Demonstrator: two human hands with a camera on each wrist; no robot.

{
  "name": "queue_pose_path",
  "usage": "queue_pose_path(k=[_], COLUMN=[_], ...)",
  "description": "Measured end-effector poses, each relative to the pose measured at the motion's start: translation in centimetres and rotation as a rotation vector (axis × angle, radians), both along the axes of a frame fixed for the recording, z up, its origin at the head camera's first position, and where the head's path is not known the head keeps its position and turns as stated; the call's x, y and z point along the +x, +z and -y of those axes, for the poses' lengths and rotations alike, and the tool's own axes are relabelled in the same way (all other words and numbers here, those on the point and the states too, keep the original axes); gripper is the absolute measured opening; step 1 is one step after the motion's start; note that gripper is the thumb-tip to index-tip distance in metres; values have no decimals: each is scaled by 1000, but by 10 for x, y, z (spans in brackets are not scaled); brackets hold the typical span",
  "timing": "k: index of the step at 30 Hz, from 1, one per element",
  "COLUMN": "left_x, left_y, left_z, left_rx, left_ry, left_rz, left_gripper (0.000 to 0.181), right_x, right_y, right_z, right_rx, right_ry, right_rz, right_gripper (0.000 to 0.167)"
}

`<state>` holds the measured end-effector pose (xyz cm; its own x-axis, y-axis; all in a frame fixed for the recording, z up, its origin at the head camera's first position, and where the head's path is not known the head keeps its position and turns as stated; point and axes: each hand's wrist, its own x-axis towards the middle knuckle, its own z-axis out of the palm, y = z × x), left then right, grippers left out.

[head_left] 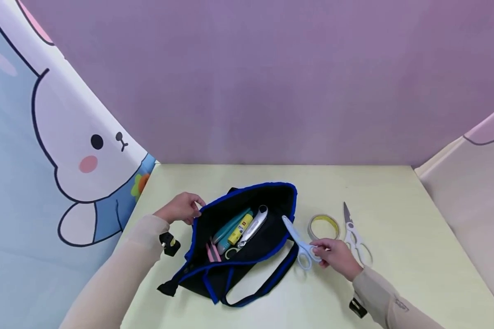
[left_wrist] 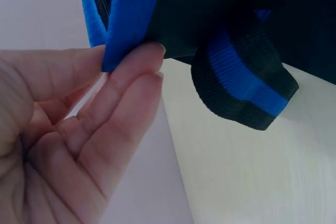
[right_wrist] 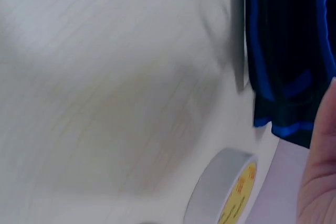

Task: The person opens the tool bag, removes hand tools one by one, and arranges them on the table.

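Observation:
A black bag with blue edging lies with its mouth spread on the table. My left hand pinches the bag's blue rim at its left corner, thumb against fingertips, as the left wrist view shows up close. Inside lie a yellow glue stick, a white utility knife, teal items and a pink item. Beside the bag's right edge, my right hand holds light blue scissors by a handle loop, blades toward the bag. In the right wrist view only part of this hand shows.
A roll of tape lies just behind the right hand. White-handled scissors with dark blades lie to its right. The bag's strap loops over the table in front. A purple backdrop rises behind the table.

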<state>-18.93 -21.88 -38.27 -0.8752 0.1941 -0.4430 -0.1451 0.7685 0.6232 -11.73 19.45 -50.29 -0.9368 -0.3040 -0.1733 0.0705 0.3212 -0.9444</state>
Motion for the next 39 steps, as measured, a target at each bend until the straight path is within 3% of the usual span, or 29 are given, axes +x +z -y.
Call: queue_pose_path(k=[3,11,19,25,29,33,39], left_x=[-2,-6,-4,-2,-1,0,2], left_y=[-2,-6,-3,-1,-3,-7,-9], left_z=[-3,4,5,6,9,11,9], left_rx=[1,22,36,52,63,79,91], left_ry=[-26,-23,-41,-50,-42,-23,-17], left_rz=[13,22,37,86,94,101,85], left_gripper=[22,23,22,25,25,25,28], right_x=[4,3,12,17,14,11,10], right_y=[1,6,-6,-20,-23,-26,-28], right_z=[-11,-35,-70,-104,-120,-135,-158], right_rx=[27,159,155,110,37,-50,-115], right_ry=[-81,-241,-440,-586,-647,-709,-773], right_rz=[-3,-13,-33,-87,-89,-76,12], right_gripper=[23,21,27,29,15,43,52])
